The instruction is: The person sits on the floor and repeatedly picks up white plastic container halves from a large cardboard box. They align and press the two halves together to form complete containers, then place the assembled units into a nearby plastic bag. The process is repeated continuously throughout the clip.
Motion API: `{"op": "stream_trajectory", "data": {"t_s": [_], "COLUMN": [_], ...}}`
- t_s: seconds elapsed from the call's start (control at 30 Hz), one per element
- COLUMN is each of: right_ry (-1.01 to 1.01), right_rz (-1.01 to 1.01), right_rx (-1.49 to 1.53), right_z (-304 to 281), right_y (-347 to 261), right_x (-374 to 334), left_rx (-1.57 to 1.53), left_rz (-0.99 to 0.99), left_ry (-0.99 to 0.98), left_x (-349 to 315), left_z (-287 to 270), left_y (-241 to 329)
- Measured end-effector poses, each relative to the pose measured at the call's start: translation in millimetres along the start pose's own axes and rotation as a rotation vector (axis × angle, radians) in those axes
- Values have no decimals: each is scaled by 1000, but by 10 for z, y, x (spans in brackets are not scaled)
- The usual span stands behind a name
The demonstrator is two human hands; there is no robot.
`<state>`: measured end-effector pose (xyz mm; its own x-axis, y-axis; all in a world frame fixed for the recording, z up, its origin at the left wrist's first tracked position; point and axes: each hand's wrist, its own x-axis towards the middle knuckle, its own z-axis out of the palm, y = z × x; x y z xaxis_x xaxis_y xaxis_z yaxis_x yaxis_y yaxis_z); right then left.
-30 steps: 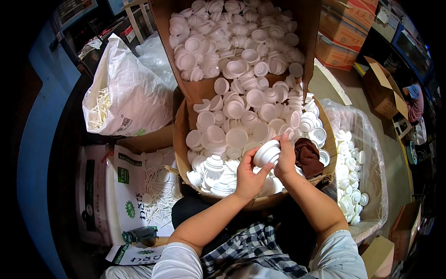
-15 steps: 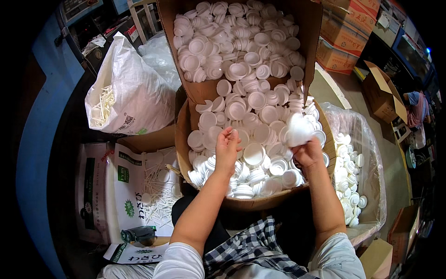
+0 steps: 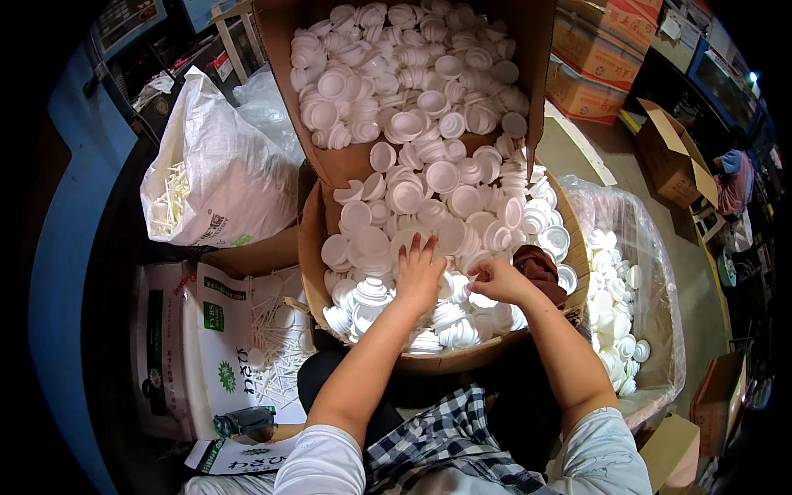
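Round white plastic lids [image 3: 404,198] fill the open cardboard box [image 3: 528,340] in front of me, heaped toward its near edge. On the heap rests my left hand [image 3: 421,276], fingers spread and pointing away from me over the lids. Just right of it, my right hand [image 3: 497,280] has its thumb and fingers drawn together at a white lid, whose shape is mostly hidden among the others. Behind the right wrist sits a dark brown, crumpled-looking thing [image 3: 540,275] at the heap's right side; I cannot make out its kind.
Another tilted box [image 3: 532,107] of lids stands at the back. At right, a plastic-lined container [image 3: 668,346] holds more lids. At left are a white woven sack [image 3: 239,177] of white sticks and a carton [image 3: 223,330] beside loose sticks [image 3: 285,363]. Stacked cartons [image 3: 590,91] stand behind.
My left hand has moved down and spread onto the lids. My right hand has moved left, and the blurred white lid by it is gone. The brown thing has come into sight.
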<state>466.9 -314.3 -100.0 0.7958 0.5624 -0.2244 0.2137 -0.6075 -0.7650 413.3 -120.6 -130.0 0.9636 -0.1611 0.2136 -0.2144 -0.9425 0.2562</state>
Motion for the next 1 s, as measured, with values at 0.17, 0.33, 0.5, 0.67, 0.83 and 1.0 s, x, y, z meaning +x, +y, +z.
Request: {"op": "stream_trajectory", "data": {"t_s": [0.17, 0.33, 0.5, 0.67, 0.83, 1.0], "right_ry": [133, 513, 444, 727, 764, 368], "right_rz": [68, -337, -253, -287, -374, -49], "right_rx": [-140, -441, -832, -503, 571, 1216], "right_z": [226, 440, 528, 353, 124, 125], "right_y": [-34, -153, -179, -398, -519, -634], "right_x": [138, 248, 338, 312, 120, -14], "left_rx": [-335, -1461, -2127, -2332, -2210, -2302], "left_rz": [-245, -533, -511, -422, -549, -540], "left_ry": [-82, 240, 77, -17, 63, 100], "left_x": [9, -123, -237, -255, -244, -211], "left_z": [-547, -384, -792, -897, -879, -760], "left_y": [73, -158, -38, -86, -47, 33]}}
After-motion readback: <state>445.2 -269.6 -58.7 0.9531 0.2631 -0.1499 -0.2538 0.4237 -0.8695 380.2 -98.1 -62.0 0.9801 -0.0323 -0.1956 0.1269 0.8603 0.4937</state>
